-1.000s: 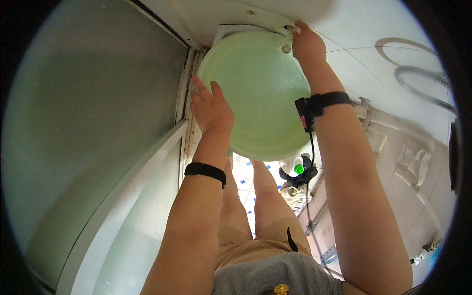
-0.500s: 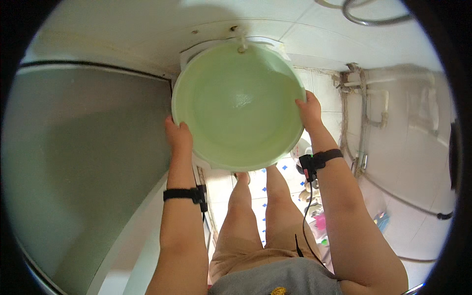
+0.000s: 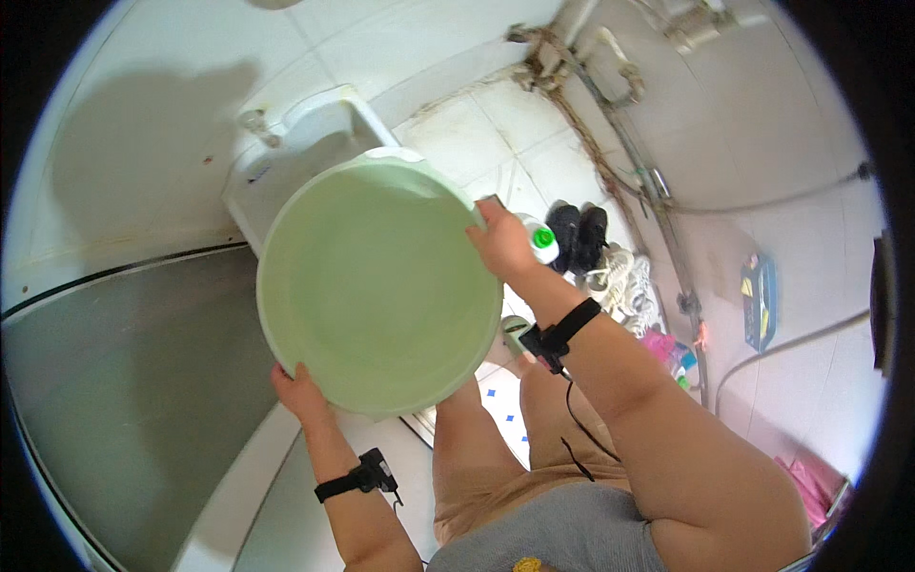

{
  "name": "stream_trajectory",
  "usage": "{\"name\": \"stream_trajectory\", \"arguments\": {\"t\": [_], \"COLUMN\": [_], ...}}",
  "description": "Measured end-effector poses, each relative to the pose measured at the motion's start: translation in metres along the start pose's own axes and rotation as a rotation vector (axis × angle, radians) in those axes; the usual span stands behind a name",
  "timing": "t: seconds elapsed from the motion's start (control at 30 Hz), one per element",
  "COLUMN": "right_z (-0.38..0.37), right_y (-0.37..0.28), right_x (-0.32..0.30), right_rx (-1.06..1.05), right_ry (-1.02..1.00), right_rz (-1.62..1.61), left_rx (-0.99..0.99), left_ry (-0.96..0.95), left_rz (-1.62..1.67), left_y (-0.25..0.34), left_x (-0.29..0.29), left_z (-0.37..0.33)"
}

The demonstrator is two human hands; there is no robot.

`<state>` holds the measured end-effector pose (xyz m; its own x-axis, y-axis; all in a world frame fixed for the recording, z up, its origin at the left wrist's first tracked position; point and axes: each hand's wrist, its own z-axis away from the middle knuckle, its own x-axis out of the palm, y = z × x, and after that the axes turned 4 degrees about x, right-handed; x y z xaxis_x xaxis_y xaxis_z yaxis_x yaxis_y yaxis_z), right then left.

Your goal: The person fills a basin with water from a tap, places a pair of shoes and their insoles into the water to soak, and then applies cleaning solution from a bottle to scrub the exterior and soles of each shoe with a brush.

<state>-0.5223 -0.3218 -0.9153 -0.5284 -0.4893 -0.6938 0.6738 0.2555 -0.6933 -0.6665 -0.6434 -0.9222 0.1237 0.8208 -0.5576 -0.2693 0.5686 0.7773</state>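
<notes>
A large round pale green basin (image 3: 381, 286) is held up in front of me by its rim. My left hand (image 3: 303, 393) grips the near left edge, thumb over the rim. On the right edge, my right hand (image 3: 503, 243) is closed the same way, its fingers hidden beneath. The basin seems to hold clear water, but how deep I cannot tell. Beyond it, partly covered by it, is a white sink (image 3: 250, 205) with a tap (image 3: 259, 129) on the wall side. A black strap with a small device is on each forearm.
A white bottle with a green cap (image 3: 541, 238) stands right of the basin, beside black shoes (image 3: 577, 236) and pale shoes (image 3: 624, 286). Pipes (image 3: 610, 105) run along the right wall, where a blue holder (image 3: 760, 303) hangs. A frosted panel (image 3: 143, 381) is at left.
The basin has come away from under the tap, toward me and to the left, in both hands. The view has turned right, and the sink and shoes now show.
</notes>
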Motion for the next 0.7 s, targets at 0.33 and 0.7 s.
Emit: {"name": "stream_trajectory", "arguments": {"t": [0.33, 0.7], "right_z": [0.049, 0.106], "right_y": [0.026, 0.123], "right_x": [-0.034, -0.090], "right_rx": [0.290, 0.469], "right_ry": [-0.146, -0.288], "right_rz": [0.002, 0.121], "left_rx": [-0.033, 0.022], "left_ry": [-0.267, -0.425], "left_rz": [0.030, -0.169], "left_y": [-0.026, -0.031], "left_x": [0.018, 0.070], "left_z": [-0.010, 0.046]}}
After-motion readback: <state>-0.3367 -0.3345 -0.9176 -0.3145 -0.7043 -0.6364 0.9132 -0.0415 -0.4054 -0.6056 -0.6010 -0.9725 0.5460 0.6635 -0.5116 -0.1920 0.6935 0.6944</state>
